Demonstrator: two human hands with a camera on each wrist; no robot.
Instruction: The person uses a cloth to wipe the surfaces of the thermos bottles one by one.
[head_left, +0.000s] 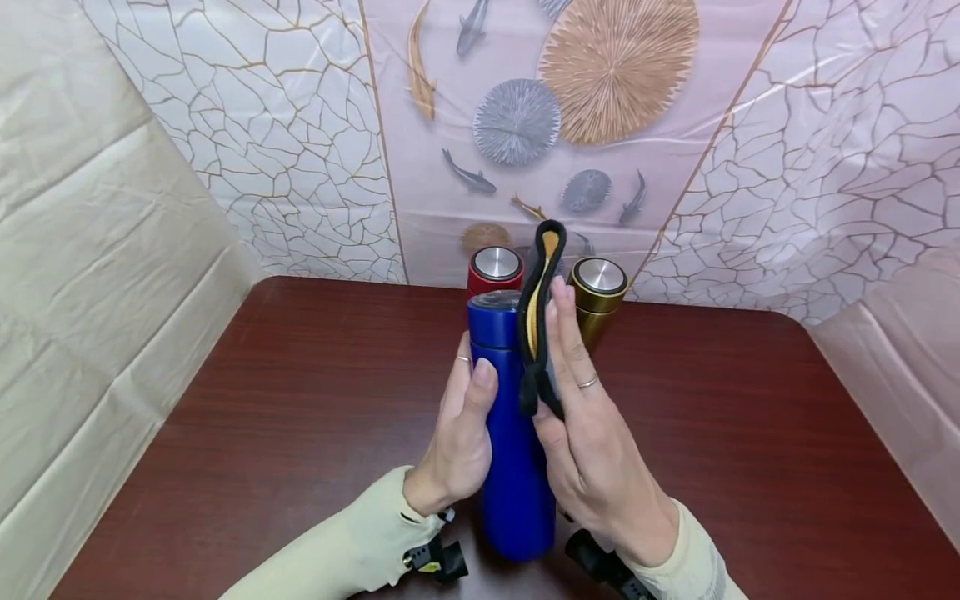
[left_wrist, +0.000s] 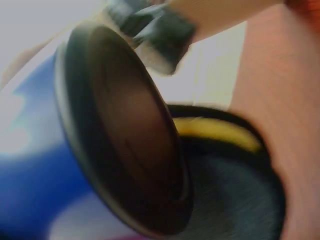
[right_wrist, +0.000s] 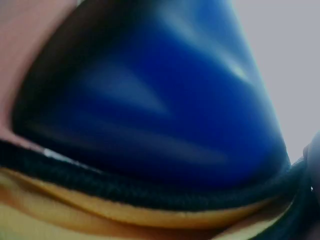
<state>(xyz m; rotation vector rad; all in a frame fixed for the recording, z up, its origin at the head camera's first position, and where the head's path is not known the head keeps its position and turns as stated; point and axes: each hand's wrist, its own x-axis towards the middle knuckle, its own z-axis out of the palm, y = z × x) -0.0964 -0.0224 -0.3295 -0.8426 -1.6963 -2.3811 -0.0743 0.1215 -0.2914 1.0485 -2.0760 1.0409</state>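
A blue bottle (head_left: 513, 467) stands tilted between the hands, its dark cap on top. My left hand (head_left: 461, 425) grips its left side, thumb on the near face and the other fingers mostly hidden behind. Against the bottle's right side is a fabric pad (head_left: 534, 321) with black edging and a yellow lining. My right hand (head_left: 596, 450) holds this pad, its fingers extended along the outer face and its thumb at the lower end. The left wrist view shows the bottle's dark round base (left_wrist: 142, 130); the right wrist view shows the pad's edging (right_wrist: 150, 192) beside the blue body.
Behind the held bottle stand a red bottle (head_left: 497, 265) and a gold bottle (head_left: 597, 287), both with silver-topped lids. A dark red-brown table (head_left: 300, 400) lies beneath. Patterned sheets (head_left: 300, 142) hang along its back, and a cream cloth (head_left: 82, 275) along the left.
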